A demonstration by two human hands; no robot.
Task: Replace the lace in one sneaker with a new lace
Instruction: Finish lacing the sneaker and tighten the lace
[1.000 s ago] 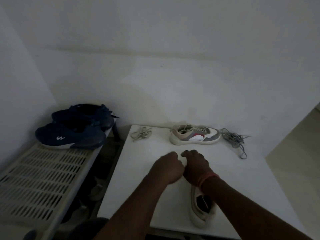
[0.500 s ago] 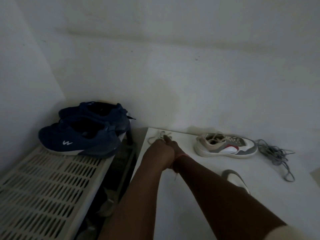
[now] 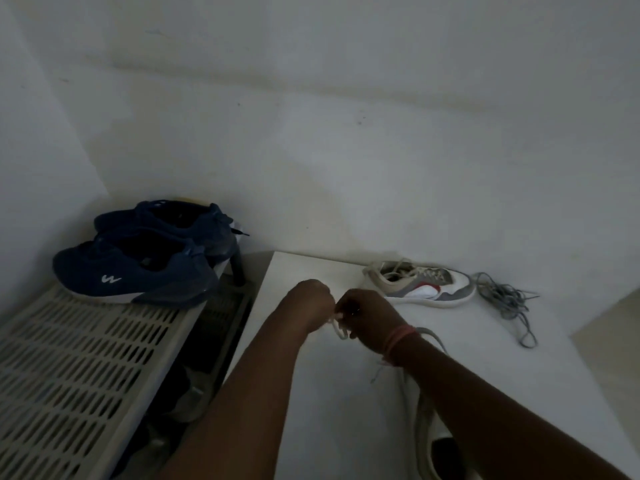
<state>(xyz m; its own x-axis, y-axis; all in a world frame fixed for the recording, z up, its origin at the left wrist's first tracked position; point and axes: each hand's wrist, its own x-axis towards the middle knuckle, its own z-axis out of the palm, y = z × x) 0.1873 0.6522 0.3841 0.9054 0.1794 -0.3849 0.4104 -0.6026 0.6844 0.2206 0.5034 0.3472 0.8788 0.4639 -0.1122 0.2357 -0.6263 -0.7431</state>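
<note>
My left hand [image 3: 310,301] and my right hand [image 3: 367,315] meet above the white table [image 3: 311,393], and both pinch a bundled cream lace [image 3: 339,325] that hangs in loops between them. A white sneaker [image 3: 427,441] lies under my right forearm near the table's front edge, mostly hidden. A second sneaker [image 3: 420,284], white, grey and red with its lace in, lies on its side at the back. A loose grey lace [image 3: 507,301] is piled to the right of it.
A slatted plastic rack [image 3: 76,368] stands left of the table and carries a pair of navy sneakers [image 3: 138,268]. A dark gap with things below separates the rack from the table. Walls close in behind and to the left.
Both hands reached to the table's back left corner, took the cream lace bundle, and have drawn it back toward the middle. The lace no longer lies in that corner.
</note>
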